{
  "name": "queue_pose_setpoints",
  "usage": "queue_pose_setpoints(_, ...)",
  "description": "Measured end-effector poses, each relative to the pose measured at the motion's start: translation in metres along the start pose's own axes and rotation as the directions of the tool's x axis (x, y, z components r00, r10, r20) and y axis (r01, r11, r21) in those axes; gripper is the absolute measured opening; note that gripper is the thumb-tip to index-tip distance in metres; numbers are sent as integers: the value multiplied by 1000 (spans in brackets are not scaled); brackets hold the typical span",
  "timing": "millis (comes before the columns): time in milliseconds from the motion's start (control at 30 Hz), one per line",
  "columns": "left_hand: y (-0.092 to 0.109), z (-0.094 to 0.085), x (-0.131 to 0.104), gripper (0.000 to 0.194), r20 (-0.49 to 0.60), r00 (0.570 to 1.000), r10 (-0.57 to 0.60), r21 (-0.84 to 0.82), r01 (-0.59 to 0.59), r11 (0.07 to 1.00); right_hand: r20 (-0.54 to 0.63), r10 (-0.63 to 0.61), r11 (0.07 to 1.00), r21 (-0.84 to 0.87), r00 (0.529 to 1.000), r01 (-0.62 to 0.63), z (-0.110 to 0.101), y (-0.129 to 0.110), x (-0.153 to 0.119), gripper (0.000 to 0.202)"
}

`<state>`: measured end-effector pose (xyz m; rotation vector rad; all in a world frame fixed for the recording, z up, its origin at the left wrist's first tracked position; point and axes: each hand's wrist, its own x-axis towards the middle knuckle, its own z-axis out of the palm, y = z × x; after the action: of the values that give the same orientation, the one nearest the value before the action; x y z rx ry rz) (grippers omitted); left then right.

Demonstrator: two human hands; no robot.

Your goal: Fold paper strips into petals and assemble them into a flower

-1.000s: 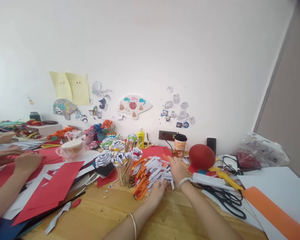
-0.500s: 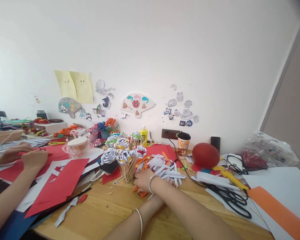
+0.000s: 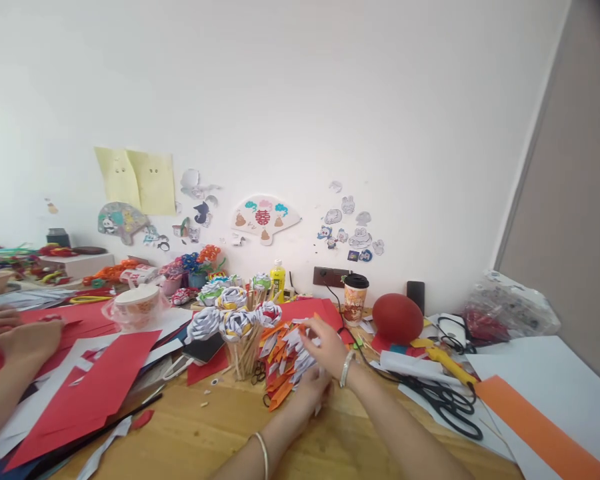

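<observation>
Nearest, the left hand [image 3: 314, 387] curls at the near right edge of the paper pile [image 3: 283, 353], a heap of folded orange and white strips on the wooden table [image 3: 190, 433]. The right hand [image 3: 327, 350] reaches over the pile's right side, fingers bent; with the fingertips of both hands partly lost among the strips, I cannot tell whether either grips one. So the heap lies just to the left of both hands, touching distance from their fingers. Just left of the pile, wooden sticks [image 3: 244, 363] stand in an upright cluster carrying white paper roses [image 3: 236, 323]. Farther left of it, a lidded cup [image 3: 139, 307] sits wrapped in clear plastic, and behind it to the right is a coffee cup [image 3: 355, 303] whose black lid hides the contents. Well to its right, a clear plastic bag [image 3: 535, 313] holds something red; behind it to the left, a blue pot [image 3: 197, 278] holds blue and orange flowers. Half a second ago the right forearm crossed the left, that hand at the pile's left side; now the arms are uncrossed, and fewer white strips show to the right.
</observation>
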<state>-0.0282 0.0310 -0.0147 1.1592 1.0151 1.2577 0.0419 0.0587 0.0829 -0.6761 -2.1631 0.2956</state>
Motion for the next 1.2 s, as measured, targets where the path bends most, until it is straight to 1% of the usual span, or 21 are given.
queue_pose_setpoints(33,1,-1,3,27,-7,1000,8,7,-8,1000,-82,95,986,145,992,-82,-10,5,-6,16)
queue_pose_setpoints(67,2,-3,6,32,-20,1000,23,14,-22,1000,-122,189,945,292,974,-147,-17,9,-13,15)
queue_pose_setpoints(100,4,-5,9,39,-36,998,43,21,-42,999,-131,274,885,421,953,-197,-22,13,-21,15)
queue_pose_setpoints(133,7,-7,10,46,-52,996,69,23,-68,997,-117,334,829,508,935,-233,-25,17,-29,16)
queue_pose_setpoints(200,14,-9,10,53,-73,990,124,40,-121,992,-90,411,759,585,907,-286,-25,22,-44,18)
queue_pose_setpoints(267,21,-9,6,52,-61,983,173,88,-167,982,-100,457,739,595,884,-315,-19,26,-57,20)
queue_pose_setpoints(333,25,-6,1,46,-37,973,229,163,-220,962,-111,491,724,603,864,-335,-12,27,-67,21)
queue_pose_setpoints(433,27,-2,-4,44,-19,952,305,288,-287,913,-113,511,705,623,852,-340,-3,26,-74,19)
queue_pose_setpoints(533,26,-2,-3,42,-4,940,340,395,-311,864,-150,487,754,569,860,-328,0,24,-76,12)
queue_pose_setpoints(633,25,-5,-2,38,16,934,358,490,-319,811,-196,477,807,484,857,-338,-2,24,-77,9)
queue_pose_setpoints(700,26,-7,-3,33,39,930,365,547,-326,771,-187,496,808,457,848,-372,-2,26,-78,9)
queue_pose_setpoints(833,30,-8,-8,26,99,929,356,646,-332,687,-136,560,768,457,817,-449,0,34,-81,8)
queue_pose_setpoints(933,33,-9,-12,20,138,929,343,720,-332,610,-112,574,758,448,811,-475,1,40,-82,11)
queue_pose_setpoints(1033,34,-10,-13,20,177,931,320,773,-332,540,-81,567,760,436,820,-483,-2,45,-83,12)
queue_pose_setpoints(1133,34,-10,-15,23,225,930,289,801,-346,488,-41,543,777,403,839,-483,-11,51,-85,14)
queue_pose_setpoints(1200,33,-10,-15,22,255,929,266,815,-355,458,6,504,812,338,864,-476,-19,54,-87,5)
